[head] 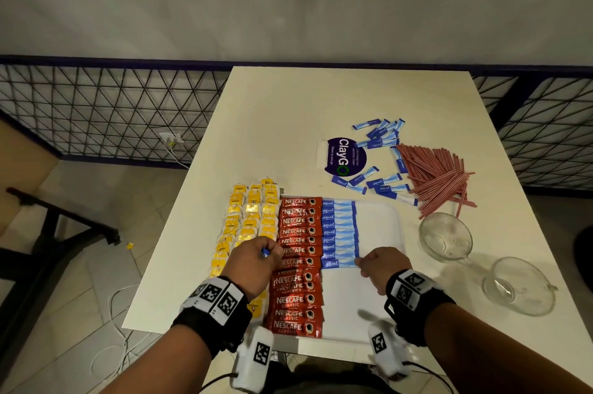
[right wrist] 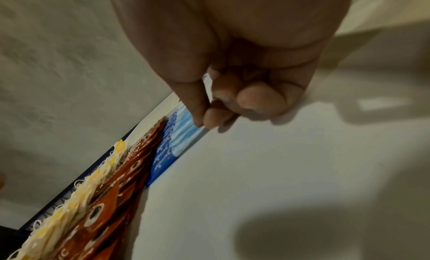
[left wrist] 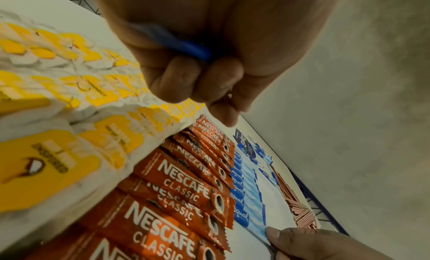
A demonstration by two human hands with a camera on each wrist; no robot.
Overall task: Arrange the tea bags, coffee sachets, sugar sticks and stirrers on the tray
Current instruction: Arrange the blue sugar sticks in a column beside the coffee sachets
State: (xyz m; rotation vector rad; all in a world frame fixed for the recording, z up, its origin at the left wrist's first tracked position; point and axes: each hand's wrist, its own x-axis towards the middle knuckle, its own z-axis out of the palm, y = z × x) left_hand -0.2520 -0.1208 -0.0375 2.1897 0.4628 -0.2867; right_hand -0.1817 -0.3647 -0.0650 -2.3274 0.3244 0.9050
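Right hand (head: 382, 265): grip pinching the end of the nearest sugar stick (head: 338, 263), the last of the blue row on the tray (head: 382, 220). Left hand (head: 253, 260): grip curled around spare sugar sticks (left wrist: 186, 47), above the coffee sachets (head: 298, 265) and tea bags (head: 247, 217).

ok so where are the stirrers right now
Head view: the red stirrers lie heaped on the table, right of the loose blue sugar sticks, beyond the tray.

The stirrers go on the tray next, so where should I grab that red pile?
Take the stirrers as a bundle across their middles, coming from above. They lie flat and mostly parallel on the table, so fingers closing crosswise would likely gather several; ends splay loose.
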